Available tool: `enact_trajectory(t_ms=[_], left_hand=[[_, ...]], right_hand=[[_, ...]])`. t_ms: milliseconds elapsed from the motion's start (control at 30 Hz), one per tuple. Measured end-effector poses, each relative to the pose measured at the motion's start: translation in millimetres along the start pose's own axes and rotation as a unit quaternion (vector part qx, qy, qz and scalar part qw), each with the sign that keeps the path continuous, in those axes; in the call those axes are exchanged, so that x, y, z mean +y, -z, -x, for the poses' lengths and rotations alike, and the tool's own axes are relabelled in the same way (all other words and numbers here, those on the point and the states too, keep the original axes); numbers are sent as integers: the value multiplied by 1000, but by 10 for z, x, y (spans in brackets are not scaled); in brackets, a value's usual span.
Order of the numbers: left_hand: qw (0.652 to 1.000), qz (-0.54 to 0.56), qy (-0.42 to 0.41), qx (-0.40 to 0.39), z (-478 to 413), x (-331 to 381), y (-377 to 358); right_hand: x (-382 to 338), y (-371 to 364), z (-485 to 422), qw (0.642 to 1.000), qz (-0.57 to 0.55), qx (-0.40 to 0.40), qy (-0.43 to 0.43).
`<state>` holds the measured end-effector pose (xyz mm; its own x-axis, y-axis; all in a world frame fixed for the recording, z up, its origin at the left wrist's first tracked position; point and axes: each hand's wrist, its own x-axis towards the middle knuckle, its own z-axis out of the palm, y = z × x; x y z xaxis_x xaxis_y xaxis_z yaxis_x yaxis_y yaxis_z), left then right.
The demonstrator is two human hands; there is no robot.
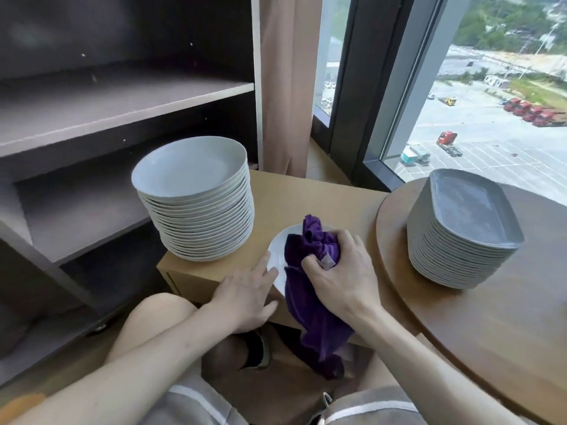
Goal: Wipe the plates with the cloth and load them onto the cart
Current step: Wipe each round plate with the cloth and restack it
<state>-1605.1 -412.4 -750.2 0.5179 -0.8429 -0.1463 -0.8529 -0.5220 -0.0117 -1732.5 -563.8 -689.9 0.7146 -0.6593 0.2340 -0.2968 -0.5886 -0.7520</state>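
1. Head view: looked down on a single white plate (pixel 279 251) lying flat on the low wooden worktop (pixel 306 197), just beside the tall stack of round plates (pixel 196 207)
2. Bunched the purple cloth (pixel 310 250) in the right grip (pixel 340 277), fingers curled round the wad and pressing it onto the plate's face; left the cloth's loose tail hanging over the worktop's front edge
3. Laid the left grip (pixel 245 291) wide and flat, fingers straight, tips touching the plate's near rim as if to steady it; held nothing
4. Judged the plate to be glazed ceramic: stiff, smooth, probably slippery, and liable to chip or break if knocked or dropped; light enough alone, heavy in a stack
5. Judged the rim the best hold, thumb on top and fingers underneath, lifting one plate at a time
6. Judged the cloth soft and limp, best kept bunched so that the tail did not drag
7. Noted the cart (pixel 129 99), dark shelves on castors, close on the left, and a stack of grey rectangular plates (pixel 460 237) on the round worktop (pixel 491 317) to the right
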Motion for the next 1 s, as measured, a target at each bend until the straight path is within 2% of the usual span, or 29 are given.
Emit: enact_trajectory(t_ms=[67,200,300,400,567,767,1000], left_hand=[[1000,-7,8,9,9,40,13],[995,-39,-19,90,-26,336,29],[995,-73,-63,20,-31,598,-92],[999,-33,-34,-16,-17,663,-106],[993,-79,-88,-8,-24,542,69],[991,-83,-96,40,-96,401,537],[950,-223,-209,55,-39,266,1012]], right_hand=[[-79,24,14,999,7,-4,35],[-36,146,22,999,15,-1,48],[97,220,-38,999,42,-7,27],[209,275,-136,998,67,-12,5],[275,330,-237,999,30,1,-31],[320,392,-269,999,30,1,-36],[337,406,-280,999,26,17,-35]])
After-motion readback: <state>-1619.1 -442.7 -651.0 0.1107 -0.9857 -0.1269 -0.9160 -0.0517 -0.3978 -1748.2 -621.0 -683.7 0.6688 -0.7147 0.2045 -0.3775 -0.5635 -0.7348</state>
